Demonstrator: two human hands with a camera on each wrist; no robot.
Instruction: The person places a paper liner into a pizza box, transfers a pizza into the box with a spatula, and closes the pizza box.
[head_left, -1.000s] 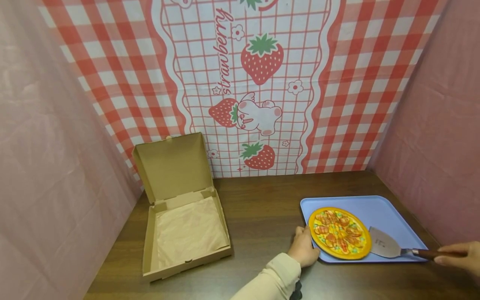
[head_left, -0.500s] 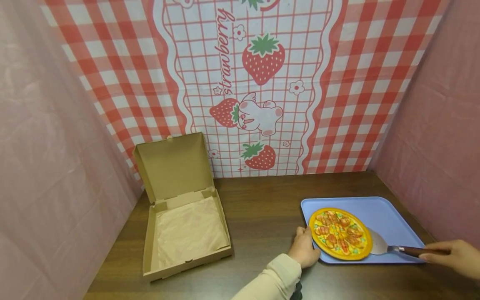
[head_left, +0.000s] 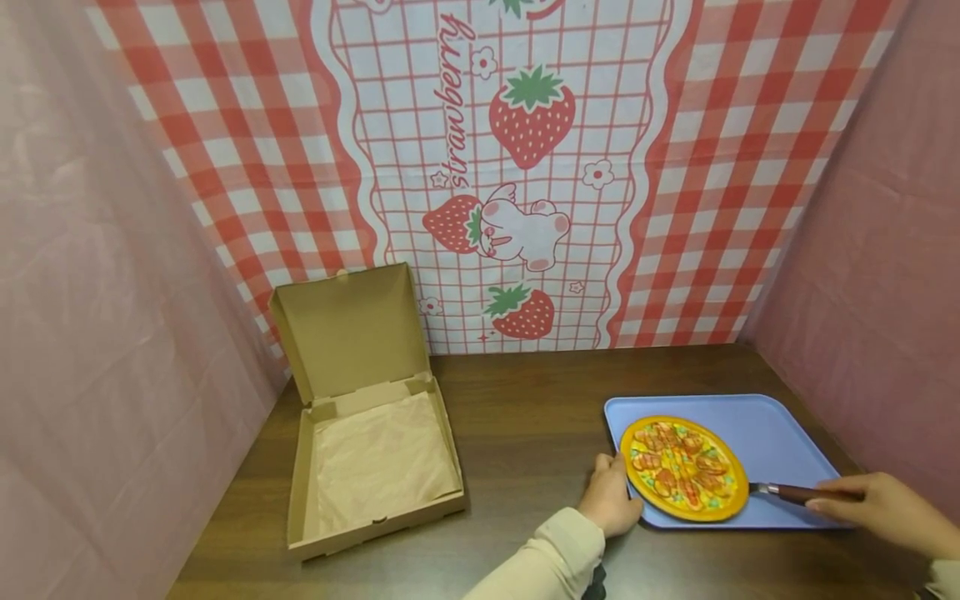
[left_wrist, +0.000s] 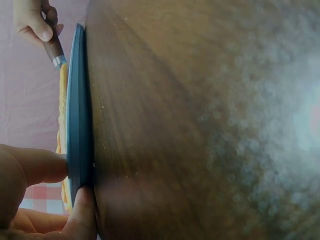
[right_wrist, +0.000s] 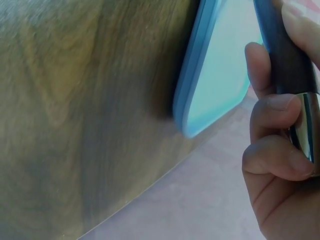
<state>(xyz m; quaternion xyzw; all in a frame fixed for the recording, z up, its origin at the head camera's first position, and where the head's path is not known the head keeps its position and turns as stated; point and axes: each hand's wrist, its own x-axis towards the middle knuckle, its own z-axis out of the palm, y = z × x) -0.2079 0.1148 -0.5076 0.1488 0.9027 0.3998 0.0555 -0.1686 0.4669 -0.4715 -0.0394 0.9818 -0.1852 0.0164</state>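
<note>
A toy-like pizza with an orange-yellow rim lies toward the left side of the blue tray. My left hand grips the tray's left front edge beside the pizza; in the left wrist view thumb and fingers sit on either side of the tray's rim. Coming from the right, my right hand holds a spatula by its dark wooden handle, the fingers curled round it. The spatula's metal blade is hidden under the pizza's right edge, with only the neck showing.
An open cardboard pizza box stands on the left of the wooden table, its lid raised and brown paper lining it. A strawberry-print checked cloth hangs behind, with pink curtains at both sides.
My right hand has pushed the spatula leftward, so its blade has slid from beside the pizza to underneath it. The left hand has stayed at the tray's edge.
</note>
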